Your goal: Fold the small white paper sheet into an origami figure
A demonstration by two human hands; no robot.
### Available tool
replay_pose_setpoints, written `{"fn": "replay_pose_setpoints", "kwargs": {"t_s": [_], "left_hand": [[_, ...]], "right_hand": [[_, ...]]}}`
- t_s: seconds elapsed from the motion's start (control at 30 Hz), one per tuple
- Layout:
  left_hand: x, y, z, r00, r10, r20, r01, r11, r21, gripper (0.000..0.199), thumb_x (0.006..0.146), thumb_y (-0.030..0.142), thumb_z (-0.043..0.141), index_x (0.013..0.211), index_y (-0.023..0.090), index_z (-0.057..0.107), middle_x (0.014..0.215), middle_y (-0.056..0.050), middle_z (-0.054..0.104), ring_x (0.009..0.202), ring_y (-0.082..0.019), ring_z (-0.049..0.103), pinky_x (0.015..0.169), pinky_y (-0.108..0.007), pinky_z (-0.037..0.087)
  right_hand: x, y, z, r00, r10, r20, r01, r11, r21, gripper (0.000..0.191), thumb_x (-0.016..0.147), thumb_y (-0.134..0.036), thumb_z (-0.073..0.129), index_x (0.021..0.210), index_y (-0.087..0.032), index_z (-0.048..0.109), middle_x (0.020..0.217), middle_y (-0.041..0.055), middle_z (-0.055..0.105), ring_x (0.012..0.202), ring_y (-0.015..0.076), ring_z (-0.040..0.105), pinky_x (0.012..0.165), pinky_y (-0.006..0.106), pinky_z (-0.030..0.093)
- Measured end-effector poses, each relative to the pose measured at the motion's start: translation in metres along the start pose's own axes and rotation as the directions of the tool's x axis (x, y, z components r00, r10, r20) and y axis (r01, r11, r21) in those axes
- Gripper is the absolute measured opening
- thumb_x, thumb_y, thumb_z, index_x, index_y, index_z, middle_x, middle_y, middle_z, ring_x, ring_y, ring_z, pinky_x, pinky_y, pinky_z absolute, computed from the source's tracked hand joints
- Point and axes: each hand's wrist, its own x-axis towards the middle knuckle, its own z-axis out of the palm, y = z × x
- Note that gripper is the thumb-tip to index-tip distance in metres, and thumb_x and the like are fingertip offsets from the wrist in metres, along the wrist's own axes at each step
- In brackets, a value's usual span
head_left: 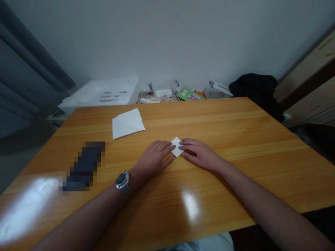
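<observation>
A small piece of folded white paper (177, 147) lies on the wooden table, turned so that it looks like a diamond. My left hand (154, 157) rests at its left edge, fingers stretched out and fingertips on the paper. From the other side my right hand (199, 153) touches the paper's right edge, its fingers extended and slightly apart. Fingertips of both hands cover the side corners. A silver wristwatch (124, 182) is on my left wrist.
Loose white paper sheets (128, 122) lie at the table's back left. A dark pixelated object (85, 165) is on the left. Beyond the table (209, 118) are a white foam tray (104, 92), a green booklet (190, 94) and black cloth (253, 87).
</observation>
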Motion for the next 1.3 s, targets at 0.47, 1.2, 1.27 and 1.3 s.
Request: {"fn": "replay_pose_setpoints", "kwargs": {"t_s": [0.47,1.2,1.27,1.3], "left_hand": [[-0.002,-0.003,0.003,0.998,-0.069,0.003,0.069,0.997,-0.014,0.046,0.101,0.043,0.051,0.140,0.020,0.057,0.150,-0.013,0.052,0.137,-0.030,0.049,0.117,-0.052,0.037],[0.000,-0.007,0.006,0.997,-0.048,-0.066,0.044,0.996,-0.072,0.036,0.097,0.041,0.061,0.125,0.020,0.068,0.131,-0.010,0.068,0.121,-0.027,0.064,0.106,-0.046,0.048],[0.001,-0.006,0.006,0.997,-0.048,-0.066,0.042,0.996,-0.078,0.034,0.096,0.038,0.061,0.124,0.019,0.069,0.131,-0.011,0.069,0.120,-0.027,0.065,0.105,-0.046,0.049],[0.001,-0.005,0.006,0.997,-0.045,-0.067,0.040,0.996,-0.082,0.034,0.096,0.037,0.061,0.124,0.019,0.069,0.131,-0.011,0.069,0.119,-0.027,0.065,0.105,-0.046,0.050]], "right_hand": [[0.000,-0.008,-0.002,0.997,-0.077,0.029,0.075,0.995,0.065,0.034,0.098,-0.029,0.061,0.131,-0.023,0.066,0.136,0.0101,0.067,0.133,0.0245,0.057,0.115,0.048,0.044],[0.001,0.002,0.001,0.996,-0.074,0.044,0.072,0.996,0.054,0.021,0.098,-0.023,0.060,0.113,-0.024,0.074,0.126,0.0085,0.071,0.125,0.0224,0.062,0.109,0.044,0.050],[0.001,0.002,0.002,0.997,-0.066,0.037,0.063,0.995,0.073,0.020,0.097,-0.022,0.061,0.113,-0.024,0.073,0.125,0.0083,0.071,0.124,0.0222,0.062,0.109,0.043,0.050],[0.001,0.002,0.002,0.998,-0.059,0.035,0.056,0.995,0.081,0.020,0.097,-0.022,0.062,0.114,-0.024,0.073,0.124,0.0083,0.072,0.124,0.0223,0.062,0.108,0.043,0.050]]}}
